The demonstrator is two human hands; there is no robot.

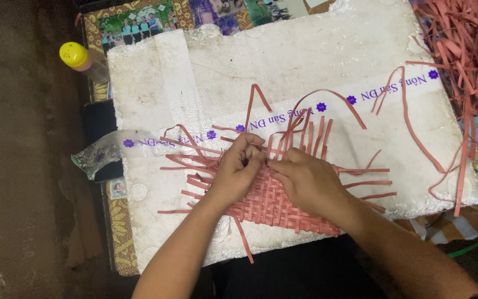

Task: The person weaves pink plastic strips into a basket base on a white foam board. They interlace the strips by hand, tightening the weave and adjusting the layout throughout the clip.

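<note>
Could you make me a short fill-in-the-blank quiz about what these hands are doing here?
1. Both hands, left hand and right hand, rest on a woven mat made of ____ strips.
2. The mat lies on a white ____ board.
3. The small bottle at the upper left has a ____ cap.
4. A loose pile of strips lies at the upper ____ of the view.

Missing words: red; foam; yellow; right

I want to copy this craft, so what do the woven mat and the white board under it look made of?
Woven mat: flat reddish strips, matte, probably plastic or paper strapping; hard to tell which. White board: looks like foam, with a pebbly, dented surface and crumbly edges.
</note>
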